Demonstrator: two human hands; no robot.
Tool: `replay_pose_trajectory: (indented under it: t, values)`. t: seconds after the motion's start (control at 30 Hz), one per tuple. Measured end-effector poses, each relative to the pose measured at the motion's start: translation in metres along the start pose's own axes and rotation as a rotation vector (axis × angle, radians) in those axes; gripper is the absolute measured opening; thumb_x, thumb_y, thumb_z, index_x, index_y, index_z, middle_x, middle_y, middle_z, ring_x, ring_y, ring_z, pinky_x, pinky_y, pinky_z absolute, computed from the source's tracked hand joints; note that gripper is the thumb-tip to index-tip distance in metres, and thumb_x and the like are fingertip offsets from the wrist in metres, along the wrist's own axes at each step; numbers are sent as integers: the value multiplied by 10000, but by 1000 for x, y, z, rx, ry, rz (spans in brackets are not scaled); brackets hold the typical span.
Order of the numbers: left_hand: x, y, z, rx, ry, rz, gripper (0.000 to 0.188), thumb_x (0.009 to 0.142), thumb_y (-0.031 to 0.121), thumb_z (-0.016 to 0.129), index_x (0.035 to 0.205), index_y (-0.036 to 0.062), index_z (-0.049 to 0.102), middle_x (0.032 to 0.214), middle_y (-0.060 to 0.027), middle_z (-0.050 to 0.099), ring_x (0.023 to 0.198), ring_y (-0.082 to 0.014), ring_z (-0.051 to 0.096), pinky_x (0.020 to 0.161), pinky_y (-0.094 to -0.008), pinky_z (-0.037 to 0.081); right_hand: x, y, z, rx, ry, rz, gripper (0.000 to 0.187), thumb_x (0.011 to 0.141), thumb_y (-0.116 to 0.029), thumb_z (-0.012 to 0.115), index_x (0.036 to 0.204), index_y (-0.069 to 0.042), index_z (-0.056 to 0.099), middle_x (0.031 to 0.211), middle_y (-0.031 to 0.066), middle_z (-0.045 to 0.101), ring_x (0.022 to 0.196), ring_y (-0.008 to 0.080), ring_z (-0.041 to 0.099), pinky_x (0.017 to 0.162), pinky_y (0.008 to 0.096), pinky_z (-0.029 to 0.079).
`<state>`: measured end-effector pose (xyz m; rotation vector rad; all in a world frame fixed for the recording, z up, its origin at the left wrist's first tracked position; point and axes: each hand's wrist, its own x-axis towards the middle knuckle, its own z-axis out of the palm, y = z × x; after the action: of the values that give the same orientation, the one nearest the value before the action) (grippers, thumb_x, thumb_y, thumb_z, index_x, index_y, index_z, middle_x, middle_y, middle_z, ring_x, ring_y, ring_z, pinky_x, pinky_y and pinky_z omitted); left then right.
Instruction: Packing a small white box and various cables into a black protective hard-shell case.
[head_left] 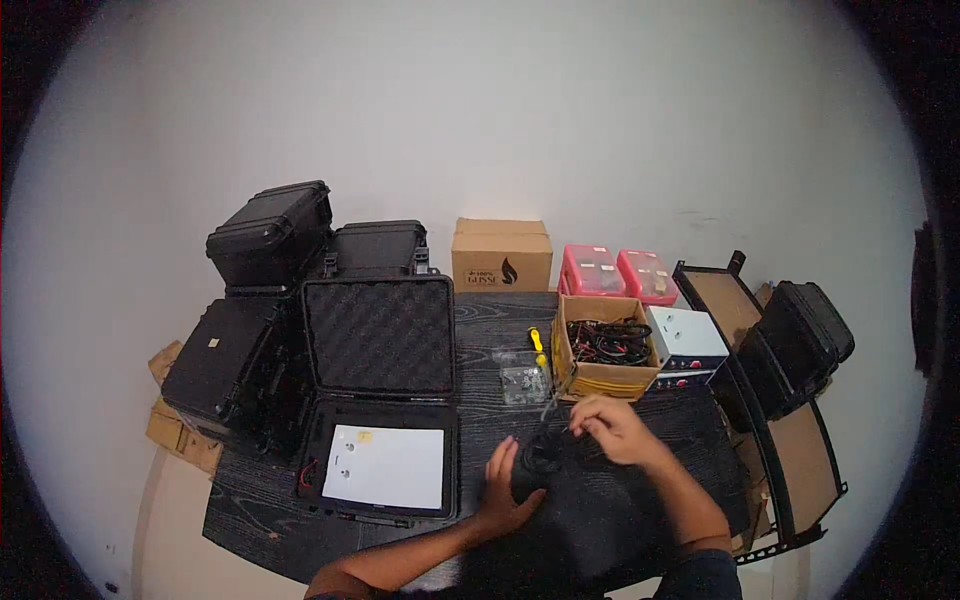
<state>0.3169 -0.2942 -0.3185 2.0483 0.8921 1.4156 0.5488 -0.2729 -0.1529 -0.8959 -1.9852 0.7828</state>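
Note:
A black fabric bag (590, 510) lies on the dark wooden table (480, 330) right in front of me. My left hand (503, 492) grips the bag's bunched opening from the left side. My right hand (612, 428) pinches the top of the same opening, where a thin cord or cable runs up toward the cardboard box of cables (603, 352). What is inside the bag is hidden.
An open black hard case (383, 400) with foam lid and a white sheet inside lies to the left. More black cases (270, 240) stack behind it. A plain cardboard box (501, 255), two pink boxes (618, 272), a white device (685, 340), a yellow screwdriver (538, 345) and a clear packet (524, 380) are nearby.

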Motion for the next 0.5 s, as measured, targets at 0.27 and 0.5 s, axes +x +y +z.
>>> replay_pose_trajectory:
  t: [0.27,0.5]
  values:
    - [-4,-10,-1,-138,-188,105,671,958,343,712,1497,44,447,1493,-165,504,1406,-365,449,1161,-502,301,-18,20,47,95,-189,-1,185,1007,23,518,1109,-15,667,1017,95,638,852,183,648,770,323,529]
    - [-20,-25,5,-116,-210,23,252,1053,118,549,1286,51,619,1259,-142,658,1254,-330,587,1169,-512,313,1,17,22,-93,-385,98,380,893,-125,785,1245,-52,661,1093,74,687,962,169,657,843,329,532]
